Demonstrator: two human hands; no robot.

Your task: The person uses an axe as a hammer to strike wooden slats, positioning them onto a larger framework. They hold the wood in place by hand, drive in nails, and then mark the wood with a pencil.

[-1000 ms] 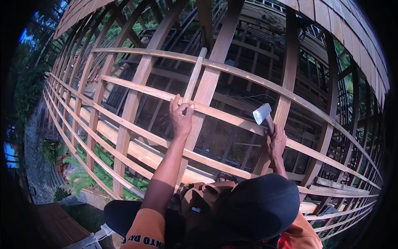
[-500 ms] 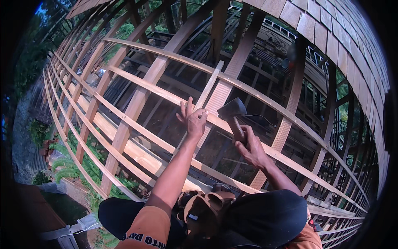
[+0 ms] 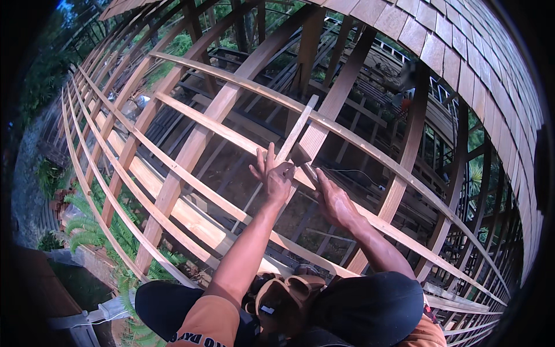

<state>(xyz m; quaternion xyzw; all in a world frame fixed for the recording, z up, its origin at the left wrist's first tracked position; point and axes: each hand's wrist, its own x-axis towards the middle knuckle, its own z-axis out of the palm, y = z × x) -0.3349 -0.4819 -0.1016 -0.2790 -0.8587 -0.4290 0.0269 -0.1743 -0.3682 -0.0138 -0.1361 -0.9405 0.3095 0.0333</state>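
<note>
1. The right grip (image 3: pixel 337 203) is closed around the handle of a hammer (image 3: pixel 301 155), over the second batten (image 3: pixel 225 132) from the top of the roof frame.
2. The hammer's dark head sits at the left edge of a sloping rafter (image 3: pixel 314 137), where this rafter meets the second batten, right beside the left thumb and forefinger.
3. The left grip (image 3: pixel 276 180) lies at the same batten, a little left of the rafter. Thumb and forefinger are close together by the hammer head, while other fingers fan out past the batten's upper edge. I cannot tell whether anything is pinched between them.
4. A short, pale stick (image 3: pixel 299 128) slants up from the left grip, alongside the rafter's left edge; its top end pokes slightly beyond the upper edge of the top batten (image 3: pixel 370 146).
5. Nearer the person, more battens cross the rafters, and a wide pale board (image 3: pixel 193 218) runs among them.
6. At the frame's near edge are two dark-clad knees, the left (image 3: pixel 165 303) and the right (image 3: pixel 370 301), with a brown tool pouch (image 3: pixel 283 301) between them. An orange sleeve (image 3: pixel 214 318) covers the upper left arm.
7. Farther out, wooden shingles (image 3: pixel 457 46) cover the upper right, and green fern fronds (image 3: pixel 95 222) show below the frame's left side.
</note>
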